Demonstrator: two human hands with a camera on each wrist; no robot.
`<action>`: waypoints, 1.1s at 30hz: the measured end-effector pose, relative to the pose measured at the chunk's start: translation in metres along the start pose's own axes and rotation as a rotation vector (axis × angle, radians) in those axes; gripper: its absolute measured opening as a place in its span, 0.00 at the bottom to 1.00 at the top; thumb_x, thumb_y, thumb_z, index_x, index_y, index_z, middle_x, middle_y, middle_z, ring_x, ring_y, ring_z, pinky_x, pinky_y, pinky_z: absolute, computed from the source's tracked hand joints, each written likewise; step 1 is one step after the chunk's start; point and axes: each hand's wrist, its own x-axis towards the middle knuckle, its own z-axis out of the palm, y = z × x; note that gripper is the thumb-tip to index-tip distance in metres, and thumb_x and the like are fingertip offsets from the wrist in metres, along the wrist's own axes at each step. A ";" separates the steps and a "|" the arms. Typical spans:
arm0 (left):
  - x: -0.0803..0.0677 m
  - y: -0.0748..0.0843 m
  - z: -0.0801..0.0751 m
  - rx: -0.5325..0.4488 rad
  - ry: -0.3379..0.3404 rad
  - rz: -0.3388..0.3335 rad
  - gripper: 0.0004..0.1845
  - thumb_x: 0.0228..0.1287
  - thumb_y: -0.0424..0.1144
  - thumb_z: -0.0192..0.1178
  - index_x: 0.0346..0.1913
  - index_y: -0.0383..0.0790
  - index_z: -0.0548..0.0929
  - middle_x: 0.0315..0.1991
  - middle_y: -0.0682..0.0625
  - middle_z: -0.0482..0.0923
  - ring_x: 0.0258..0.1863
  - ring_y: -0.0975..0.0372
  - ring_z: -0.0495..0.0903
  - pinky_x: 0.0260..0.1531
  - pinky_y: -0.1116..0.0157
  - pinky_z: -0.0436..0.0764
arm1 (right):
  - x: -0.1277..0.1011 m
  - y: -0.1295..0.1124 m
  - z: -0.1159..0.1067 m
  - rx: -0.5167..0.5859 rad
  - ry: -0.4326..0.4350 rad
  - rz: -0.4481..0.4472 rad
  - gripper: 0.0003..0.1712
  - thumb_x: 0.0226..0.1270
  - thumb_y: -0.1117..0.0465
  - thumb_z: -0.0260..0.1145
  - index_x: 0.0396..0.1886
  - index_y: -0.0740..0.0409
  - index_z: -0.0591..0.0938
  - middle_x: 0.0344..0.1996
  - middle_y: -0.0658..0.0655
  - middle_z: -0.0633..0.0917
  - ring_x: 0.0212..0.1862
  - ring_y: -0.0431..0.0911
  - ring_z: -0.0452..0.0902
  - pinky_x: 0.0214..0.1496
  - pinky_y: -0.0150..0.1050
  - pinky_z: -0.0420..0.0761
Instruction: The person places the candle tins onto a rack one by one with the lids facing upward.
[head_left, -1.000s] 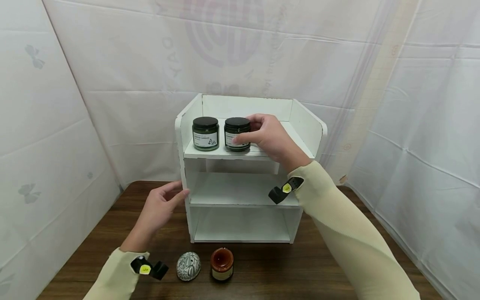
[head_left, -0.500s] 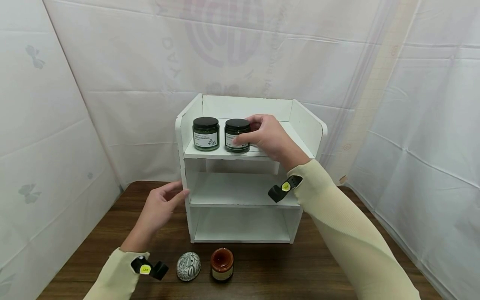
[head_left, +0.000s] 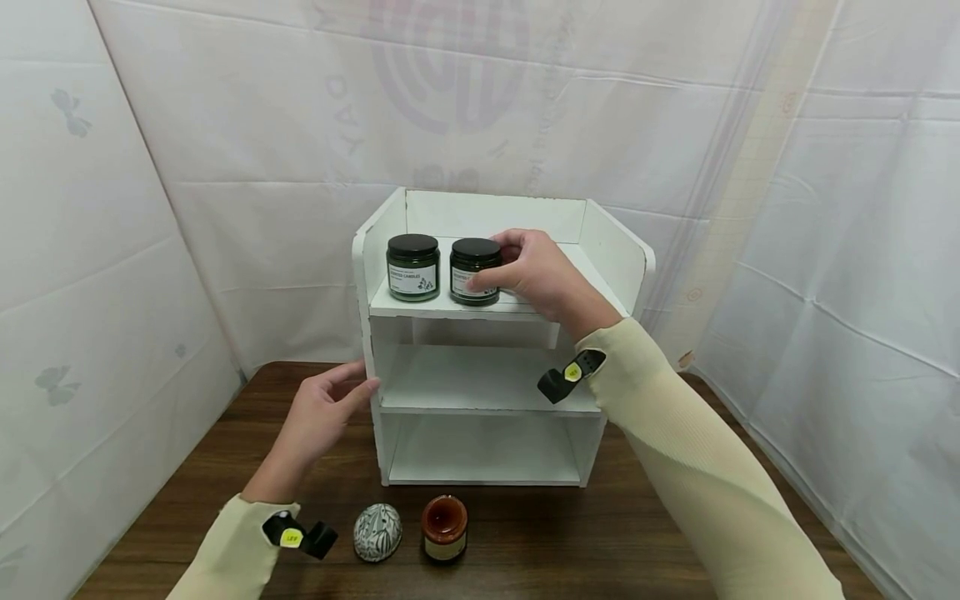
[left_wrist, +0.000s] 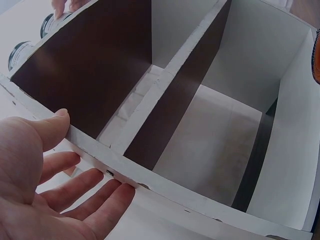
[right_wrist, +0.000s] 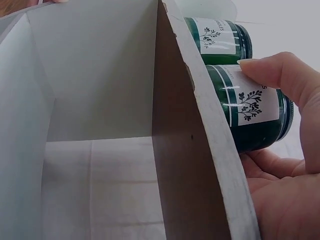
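A white three-tier shelf unit [head_left: 615, 250] stands on the dark wooden table [head_left: 660, 517]. Two dark green candle jars with black lids sit on its top shelf. My right hand [head_left: 525, 271] grips the right jar [head_left: 472, 271], thumb on its label, fingers behind the lid; the right wrist view shows the same right jar [right_wrist: 250, 112] held with the left jar [right_wrist: 217, 41] beyond it. The left jar [head_left: 412, 267] stands free beside it. My left hand [head_left: 322, 412] lies with straight fingers against the unit's left side wall [left_wrist: 120, 167].
At the table's front edge stand a grey-and-white patterned egg-shaped ornament [head_left: 377, 532] and a small brown open jar [head_left: 444, 527]. The two lower shelves hold nothing. White sheeting hangs behind and on both sides.
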 end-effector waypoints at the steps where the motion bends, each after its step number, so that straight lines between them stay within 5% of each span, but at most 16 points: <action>1: 0.000 0.000 0.000 0.001 0.000 -0.001 0.31 0.72 0.55 0.63 0.71 0.43 0.76 0.63 0.42 0.81 0.53 0.65 0.82 0.47 0.71 0.82 | 0.000 0.000 0.000 0.000 -0.002 0.001 0.27 0.49 0.67 0.81 0.50 0.59 0.82 0.44 0.57 0.86 0.45 0.46 0.78 0.48 0.37 0.76; 16: 0.002 -0.001 0.003 -0.005 0.003 0.003 0.31 0.72 0.55 0.64 0.71 0.41 0.76 0.63 0.41 0.81 0.49 0.70 0.82 0.48 0.67 0.84 | -0.007 -0.001 -0.005 -0.097 0.003 0.018 0.35 0.50 0.57 0.84 0.59 0.54 0.81 0.52 0.55 0.86 0.55 0.47 0.79 0.56 0.43 0.73; 33: 0.001 0.000 0.004 0.015 0.008 0.018 0.31 0.72 0.54 0.63 0.71 0.41 0.76 0.63 0.41 0.82 0.50 0.68 0.83 0.49 0.67 0.84 | -0.027 0.000 -0.010 -0.047 0.083 0.001 0.42 0.53 0.51 0.83 0.67 0.52 0.77 0.59 0.51 0.85 0.62 0.43 0.81 0.68 0.47 0.76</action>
